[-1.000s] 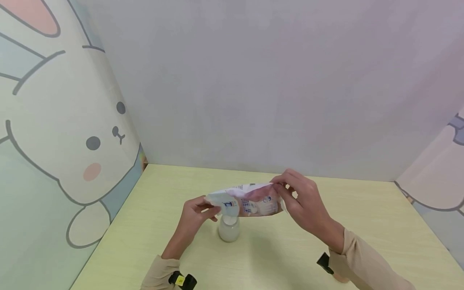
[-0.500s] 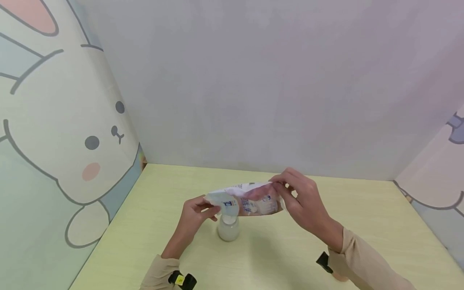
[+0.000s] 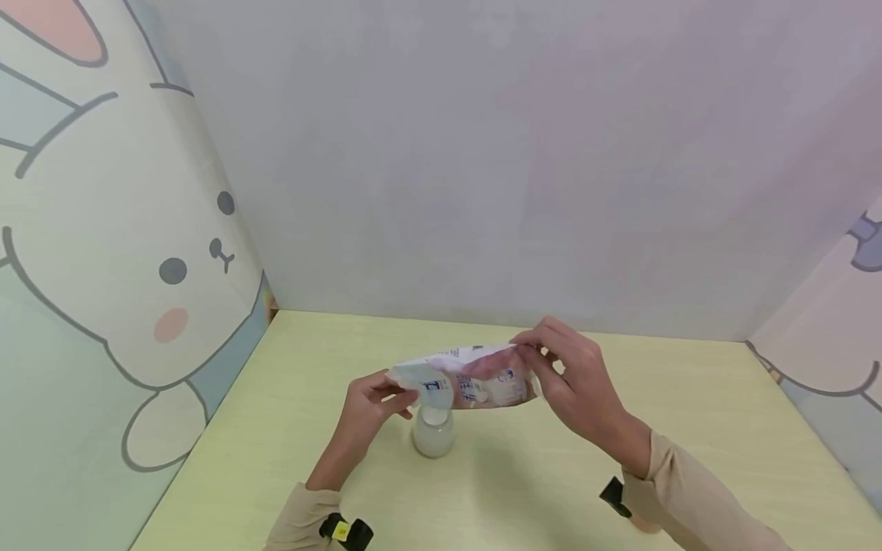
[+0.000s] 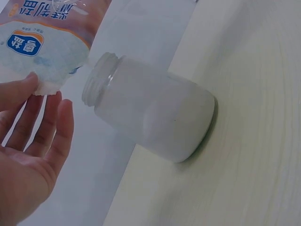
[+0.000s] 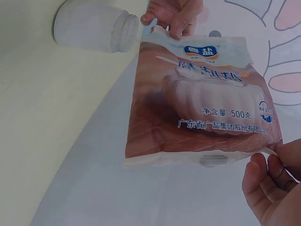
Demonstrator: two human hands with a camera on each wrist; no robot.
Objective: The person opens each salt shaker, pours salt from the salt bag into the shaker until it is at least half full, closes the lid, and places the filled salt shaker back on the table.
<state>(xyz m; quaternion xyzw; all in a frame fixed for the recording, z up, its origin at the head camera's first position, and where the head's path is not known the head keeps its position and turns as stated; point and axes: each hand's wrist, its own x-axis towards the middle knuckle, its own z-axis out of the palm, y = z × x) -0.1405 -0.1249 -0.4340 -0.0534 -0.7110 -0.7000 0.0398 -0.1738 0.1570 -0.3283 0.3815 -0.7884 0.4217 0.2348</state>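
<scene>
A printed plastic salt bag (image 3: 485, 386) is held tilted above the table, stretched between both hands. My left hand (image 3: 370, 409) pinches its torn-looking corner between thumb and fingers, close to the mouth of a glass jar (image 3: 434, 438). The opposite end of the bag is pinched by my right hand (image 3: 572, 379), which sits higher. In the left wrist view the jar (image 4: 155, 108) stands upright, uncapped and full of white contents up to near its neck. The right wrist view shows the bag's (image 5: 202, 103) brown printed face; no falling salt is visible.
A pale yellow table (image 3: 331, 344) lies beneath, with a grey wall (image 3: 510, 168) behind it. Rabbit-printed panels (image 3: 131, 229) flank both sides. A small peach-coloured round thing (image 3: 645, 525) is partly hidden below the right sleeve.
Both hands, the bag and the jar keep nearly the same pose. Only a slight shift of the head view shows.
</scene>
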